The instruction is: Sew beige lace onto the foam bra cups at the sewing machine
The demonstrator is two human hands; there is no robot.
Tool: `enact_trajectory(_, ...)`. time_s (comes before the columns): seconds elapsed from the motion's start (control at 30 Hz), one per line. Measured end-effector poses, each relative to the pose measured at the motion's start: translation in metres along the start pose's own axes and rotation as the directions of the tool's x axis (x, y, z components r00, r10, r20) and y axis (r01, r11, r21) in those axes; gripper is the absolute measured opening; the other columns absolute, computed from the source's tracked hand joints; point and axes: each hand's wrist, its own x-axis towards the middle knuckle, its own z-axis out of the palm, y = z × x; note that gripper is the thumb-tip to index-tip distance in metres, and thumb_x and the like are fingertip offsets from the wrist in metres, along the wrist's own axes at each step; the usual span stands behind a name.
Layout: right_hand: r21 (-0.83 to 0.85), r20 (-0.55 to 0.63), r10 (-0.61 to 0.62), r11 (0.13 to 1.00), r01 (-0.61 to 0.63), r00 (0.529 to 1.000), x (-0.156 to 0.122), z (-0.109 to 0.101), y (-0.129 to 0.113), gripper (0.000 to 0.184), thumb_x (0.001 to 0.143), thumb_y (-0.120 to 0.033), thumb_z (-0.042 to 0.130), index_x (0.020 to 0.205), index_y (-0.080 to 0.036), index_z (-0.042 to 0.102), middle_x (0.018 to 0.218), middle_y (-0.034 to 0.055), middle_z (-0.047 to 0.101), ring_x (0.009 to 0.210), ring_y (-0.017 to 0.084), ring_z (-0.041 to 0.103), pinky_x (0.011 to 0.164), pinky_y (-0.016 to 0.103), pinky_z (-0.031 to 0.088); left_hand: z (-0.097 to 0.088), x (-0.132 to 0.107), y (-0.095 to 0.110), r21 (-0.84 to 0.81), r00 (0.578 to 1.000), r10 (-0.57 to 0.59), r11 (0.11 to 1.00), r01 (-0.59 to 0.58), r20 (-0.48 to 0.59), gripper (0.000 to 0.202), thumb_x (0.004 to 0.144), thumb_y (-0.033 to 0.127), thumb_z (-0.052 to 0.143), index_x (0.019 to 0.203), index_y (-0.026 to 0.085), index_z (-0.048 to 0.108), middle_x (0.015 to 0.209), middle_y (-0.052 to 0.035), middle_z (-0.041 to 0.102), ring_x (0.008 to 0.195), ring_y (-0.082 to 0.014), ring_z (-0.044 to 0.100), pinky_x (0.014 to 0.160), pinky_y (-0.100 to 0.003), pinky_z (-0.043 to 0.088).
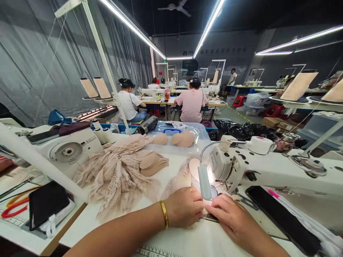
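Observation:
Both my hands are at the needle area of a white sewing machine point(278, 164). My left hand point(183, 207), with a gold bangle at the wrist, is closed with curled fingers on beige lace fabric point(175, 181). Opposite it, my right hand point(233, 216) pinches the fabric's near edge with thumb and forefinger close together. A beige oval pad point(194, 169) lies on the lace just beyond my left hand. The grey lamp head point(205, 182) hangs over the work and hides part of it, including the needle.
Left lie a heap of beige lace point(118, 171) and stacked pads point(154, 164). A clear plastic box lid point(200, 134) holds more pads. Right of my hands are a black phone point(284, 221) and pink-tipped pen point(273, 193). Co-workers point(190, 101) sit at machines ahead.

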Motion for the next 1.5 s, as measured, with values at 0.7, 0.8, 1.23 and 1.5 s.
enact_trajectory(0.7,-0.008,0.201,0.096,0.995,-0.096,0.975,-0.002,-0.013,-0.001,0.036,0.102,-0.007,0.043,0.118,-0.028,0.068,0.093,0.0041,0.065,0.081,0.022,0.063,0.066,0.032,0.051,0.002,0.002,0.004,-0.049,0.990,-0.091,0.994,0.096,0.103,0.020,0.104,0.037,0.058,0.097,0.019,0.064,0.093,-0.0069,0.067,0.088,-0.0245,0.060,0.081,-0.041,0.045)
enact_trajectory(0.8,0.010,0.197,0.106,0.994,-0.110,0.975,-0.003,-0.013,-0.001,0.037,0.101,-0.006,0.044,0.118,-0.029,0.067,0.092,0.0036,0.065,0.080,0.022,0.064,0.065,0.032,0.051,0.003,0.003,0.003,-0.070,0.991,-0.084,0.993,0.092,0.104,0.019,0.104,0.035,0.057,0.096,0.020,0.064,0.094,-0.0066,0.067,0.087,-0.0235,0.059,0.080,-0.040,0.046)
enact_trajectory(1.23,-0.010,0.018,0.153,0.988,-0.153,0.988,0.002,0.000,0.004,0.032,0.104,-0.015,0.046,0.121,-0.030,0.068,0.089,0.0040,0.068,0.074,0.024,0.069,0.061,0.036,0.058,0.011,0.008,-0.007,-0.072,0.991,-0.078,0.994,0.086,0.107,0.021,0.102,0.037,0.058,0.095,0.018,0.065,0.106,-0.0083,0.072,0.096,-0.0248,0.064,0.086,-0.041,0.049)
enact_trajectory(1.5,-0.075,-0.003,0.194,0.978,-0.194,0.981,-0.002,0.009,0.013,0.045,0.106,-0.018,0.044,0.146,-0.030,0.061,0.102,0.0074,0.074,0.070,0.022,0.073,0.055,0.033,0.056,0.006,0.024,-0.027,-0.121,0.995,0.005,0.993,0.007,0.097,0.010,0.100,0.028,0.064,0.097,0.019,0.066,0.106,-0.0053,0.075,0.103,-0.0229,0.067,0.092,-0.040,0.050)
